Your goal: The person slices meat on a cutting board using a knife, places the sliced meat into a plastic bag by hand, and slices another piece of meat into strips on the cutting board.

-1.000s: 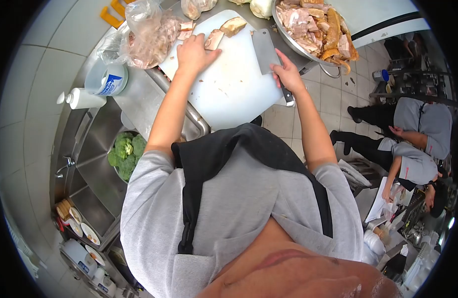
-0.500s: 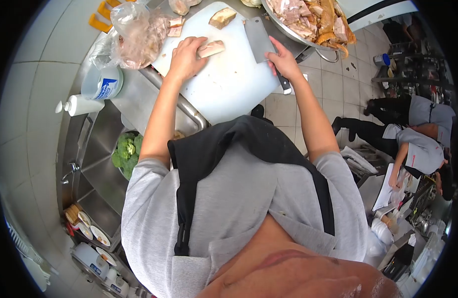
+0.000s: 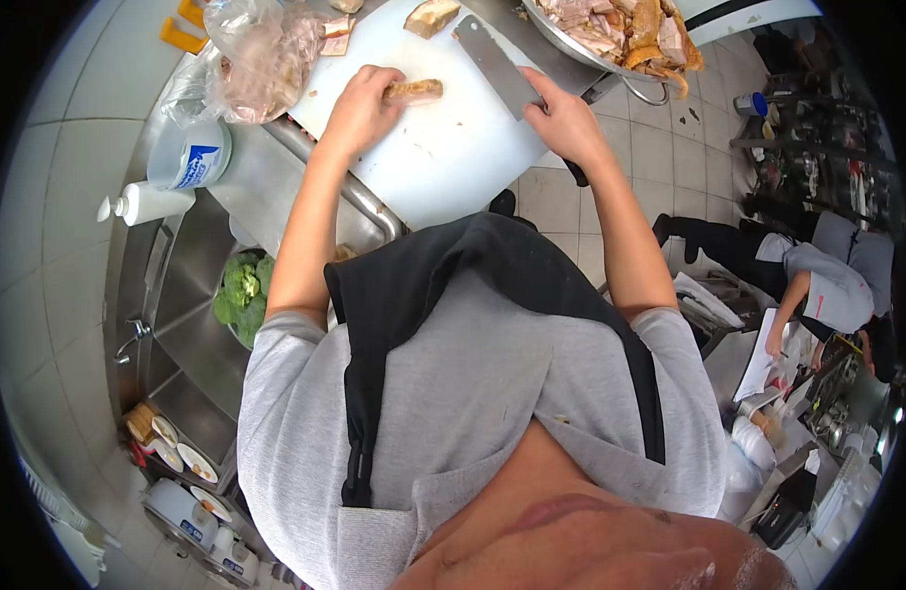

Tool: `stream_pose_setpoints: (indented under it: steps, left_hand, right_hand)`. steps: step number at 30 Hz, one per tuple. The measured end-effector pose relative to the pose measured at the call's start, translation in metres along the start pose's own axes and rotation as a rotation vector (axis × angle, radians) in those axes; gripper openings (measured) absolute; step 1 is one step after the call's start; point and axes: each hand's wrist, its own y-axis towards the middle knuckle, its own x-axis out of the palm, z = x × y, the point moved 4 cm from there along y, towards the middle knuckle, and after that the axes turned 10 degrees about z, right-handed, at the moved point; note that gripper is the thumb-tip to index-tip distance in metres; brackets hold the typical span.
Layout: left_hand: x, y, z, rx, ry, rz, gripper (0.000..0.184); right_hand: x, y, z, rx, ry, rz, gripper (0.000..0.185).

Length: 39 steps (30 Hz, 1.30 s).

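My left hand (image 3: pixel 367 110) is closed on the left end of a meat piece (image 3: pixel 413 91), whose browned edge faces up, on the white cutting board (image 3: pixel 423 162). My right hand (image 3: pixel 563 120) grips a cleaver (image 3: pixel 494 65) by its dark handle, the blade slanting toward the board's upper right. A larger meat chunk (image 3: pixel 432 17) rests near the board's top edge. Smaller cut pieces (image 3: pixel 336 37) lie at the upper left, beside a clear plastic bag of meat (image 3: pixel 266 74). Small crumbs dot the board.
A metal bowl of cut meat (image 3: pixel 620 37) stands at the upper right. Left are a clear tub (image 3: pixel 189 155), a white pump bottle (image 3: pixel 158 203) and a sink (image 3: pixel 192 295) beside broccoli (image 3: pixel 244 295). Two co-workers (image 3: pixel 831 285) are at a counter on the right.
The meat piece has come away from the larger chunk, down the board, and now shows its browned edge. The cleaver blade has tilted further left, its handle still in my right hand.
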Motion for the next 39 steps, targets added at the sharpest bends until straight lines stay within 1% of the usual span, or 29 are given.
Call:
stream_pose_setpoints:
  steps: [1,2,4,6,8,10,12,14,15,17,18,20,21,23,24,28,30,31,33,34,35,37,39]
  left_hand:
    - [-0.004,-0.003,-0.002,-0.031,-0.047,0.063,0.035]
    - [-0.005,-0.004,-0.004,-0.059,-0.007,0.076,0.033]
    - [-0.002,-0.006,-0.008,-0.087,-0.022,0.049,0.032]
    - [0.001,-0.006,-0.008,-0.114,-0.039,0.027,0.031]
    - [0.002,-0.005,0.002,-0.005,-0.099,0.041,0.03]
    - [0.004,-0.003,0.001,0.01,-0.121,0.06,0.029]
    - [0.005,-0.002,0.001,0.026,-0.144,0.08,0.029]
    - [0.011,-0.001,-0.004,-0.082,-0.016,-0.058,0.033]
    - [0.008,0.0,-0.002,-0.082,-0.017,-0.057,0.033]
    - [0.015,-0.005,-0.005,-0.454,-0.316,-0.295,0.038]
    - [0.019,-0.008,-0.007,-0.455,-0.317,-0.298,0.038]
    - [0.025,-0.011,-0.014,-0.485,-0.291,-0.159,0.048]
    - [0.024,-0.013,-0.012,-0.484,-0.292,-0.164,0.048]
    - [0.008,-0.016,0.018,0.045,0.062,-0.075,0.053]
    - [0.005,-0.018,0.029,0.087,0.206,-0.094,0.054]
    - [0.017,-0.012,0.024,0.096,0.271,-0.104,0.052]
    - [0.017,-0.009,0.024,-0.051,0.076,-0.125,0.048]
    - [0.019,-0.008,0.024,-0.049,0.074,-0.128,0.048]
    - [0.02,-0.003,0.015,-0.202,-0.202,-0.032,0.046]
    - [0.026,0.001,0.007,-0.164,-0.26,0.065,0.043]
    - [0.035,0.001,-0.002,-0.16,-0.26,0.064,0.043]
    - [0.042,0.002,-0.012,-0.374,-0.44,0.094,0.04]
    - [0.048,0.003,-0.016,-0.359,-0.441,0.053,0.038]
  right_hand:
    - [-0.001,-0.005,-0.005,-0.097,-0.107,0.005,0.059]
    - [0.001,-0.007,-0.004,-0.095,-0.106,0.002,0.059]
    - [0.008,-0.01,-0.001,-0.088,-0.228,-0.103,0.048]
    - [0.008,-0.009,-0.003,-0.083,-0.263,-0.127,0.045]
    - [0.008,-0.013,-0.008,-0.076,-0.299,-0.155,0.043]
    - [0.009,-0.021,-0.016,-0.091,-0.208,-0.146,0.036]
    - [0.013,-0.026,-0.021,-0.094,-0.213,-0.183,0.036]
    - [0.015,-0.029,-0.024,-0.099,-0.221,-0.217,0.036]
    - [0.016,-0.031,-0.023,-0.091,-0.209,-0.206,0.036]
    - [0.015,-0.033,-0.021,-0.08,-0.198,-0.197,0.036]
    - [0.012,-0.034,-0.019,-0.052,-0.167,-0.179,0.037]
    - [0.008,-0.036,-0.016,-0.018,-0.136,-0.16,0.038]
    - [0.006,-0.036,-0.014,-0.007,-0.154,-0.166,0.04]
    - [0.002,-0.037,-0.014,0.008,-0.171,-0.169,0.042]
    - [0.001,-0.039,-0.014,0.03,-0.159,-0.192,0.044]
    - [0.007,-0.044,-0.009,0.06,-0.112,-0.214,0.049]
    - [0.005,-0.046,-0.008,0.063,-0.111,-0.201,0.049]
    - [0.005,-0.048,-0.008,0.061,-0.107,-0.195,0.049]
    - [0.003,-0.05,-0.011,0.055,-0.102,-0.21,0.05]
    - [0.003,-0.051,-0.013,0.046,-0.098,-0.222,0.05]
    - [0.003,-0.052,-0.015,0.048,-0.097,-0.218,0.05]
    - [0.003,-0.055,-0.019,0.022,-0.116,-0.224,0.05]
    - [0.003,-0.061,-0.023,0.007,-0.091,-0.235,0.051]
